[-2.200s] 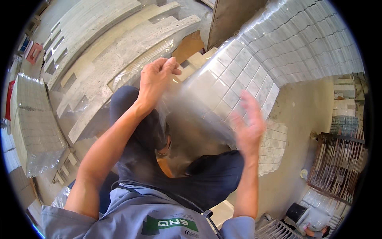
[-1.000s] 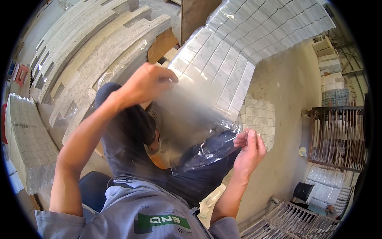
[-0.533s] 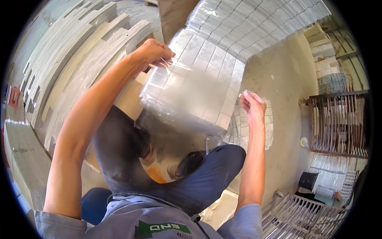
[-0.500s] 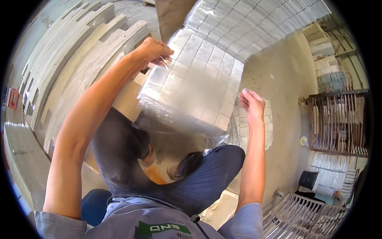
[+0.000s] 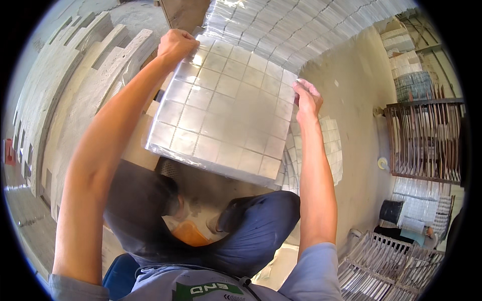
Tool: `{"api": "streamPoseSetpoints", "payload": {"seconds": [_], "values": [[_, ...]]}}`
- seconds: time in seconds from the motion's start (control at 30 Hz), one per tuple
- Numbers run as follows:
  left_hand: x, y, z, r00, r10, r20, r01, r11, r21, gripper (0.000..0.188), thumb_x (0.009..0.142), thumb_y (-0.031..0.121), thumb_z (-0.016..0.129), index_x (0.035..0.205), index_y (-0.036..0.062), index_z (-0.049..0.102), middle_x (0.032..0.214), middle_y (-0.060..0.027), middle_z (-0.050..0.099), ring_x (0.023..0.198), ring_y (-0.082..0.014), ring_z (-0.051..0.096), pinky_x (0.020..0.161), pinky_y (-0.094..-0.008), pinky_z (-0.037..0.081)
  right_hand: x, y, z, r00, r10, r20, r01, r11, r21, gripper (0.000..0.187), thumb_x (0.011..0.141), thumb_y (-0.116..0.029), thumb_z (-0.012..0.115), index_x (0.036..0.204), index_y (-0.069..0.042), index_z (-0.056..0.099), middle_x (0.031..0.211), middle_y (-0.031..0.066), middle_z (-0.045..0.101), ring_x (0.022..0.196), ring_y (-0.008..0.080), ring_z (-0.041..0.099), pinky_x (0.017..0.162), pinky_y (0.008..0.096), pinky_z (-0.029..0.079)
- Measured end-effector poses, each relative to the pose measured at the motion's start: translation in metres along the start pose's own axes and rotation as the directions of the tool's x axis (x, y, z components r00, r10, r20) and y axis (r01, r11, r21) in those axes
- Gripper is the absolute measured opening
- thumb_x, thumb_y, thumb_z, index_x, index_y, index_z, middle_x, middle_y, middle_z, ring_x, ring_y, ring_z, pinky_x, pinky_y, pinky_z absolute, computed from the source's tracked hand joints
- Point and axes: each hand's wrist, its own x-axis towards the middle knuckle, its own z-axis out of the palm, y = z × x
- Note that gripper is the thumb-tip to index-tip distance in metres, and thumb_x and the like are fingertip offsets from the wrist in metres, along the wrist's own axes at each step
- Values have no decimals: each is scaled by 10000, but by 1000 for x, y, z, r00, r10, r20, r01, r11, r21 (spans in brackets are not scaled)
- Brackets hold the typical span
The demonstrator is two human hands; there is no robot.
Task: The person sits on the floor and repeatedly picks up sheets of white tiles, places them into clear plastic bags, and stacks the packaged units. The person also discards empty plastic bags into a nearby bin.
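A sheet of square, pale grey mosaic tiles [image 5: 226, 108] lies in front of me, a little above my knees, with clear plastic film [image 5: 201, 163] over it. Along its near edge the film shows as a shiny, creased band. At the sheet's far left corner, my left hand [image 5: 177, 44] is closed in a pinch on the film. My right hand [image 5: 308, 99] is closed at the far right edge, thumb and fingertips together against the film; how much they grip is hard to see. Under my right forearm rests another mosaic sheet [image 5: 331, 145].
Film-wrapped stacks of mosaic sheets [image 5: 301, 25] stand beyond the work. Long pale slabs [image 5: 65, 75] fill the left side. Racks of thin upright pieces [image 5: 427, 143] line the right, above a slatted crate [image 5: 389, 266]. An orange object [image 5: 191, 234] lies between my feet.
The film has come down flatter over the tiles, and its near edge hangs less loosely. My left hand has moved farther away and left; my right hand has moved up and inward to the sheet's edge.
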Motion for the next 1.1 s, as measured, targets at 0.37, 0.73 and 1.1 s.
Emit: {"api": "streamPoseSetpoints", "payload": {"seconds": [0.37,0.73,1.1], "values": [[-5,-8,1,883,372,-287,-194,845,499,522,746,391,760,1170,115,631,1031,-107,664,974,-270,627,827,-371,492,27,21,3,996,-88,-26,87,996,-30,399,740,-119,795,1061,76,658,823,48,661,668,101,554,595,258,450],[-137,33,4,835,395,383,-505,827,246,225,717,112,723,874,-12,619,846,-140,626,779,-259,616,711,-359,480,37,26,-1,973,-229,-30,216,949,-230,367,700,-203,817,892,79,683,809,110,684,704,180,618,661,315,501],[-136,34,6,869,309,386,-422,870,253,217,737,103,698,875,-33,599,838,-120,620,789,-194,585,734,-322,466,-46,75,-218,756,-325,-569,-40,844,-534,313,862,-204,573,1070,19,642,1007,196,684,928,344,652,831,400,503]]}}
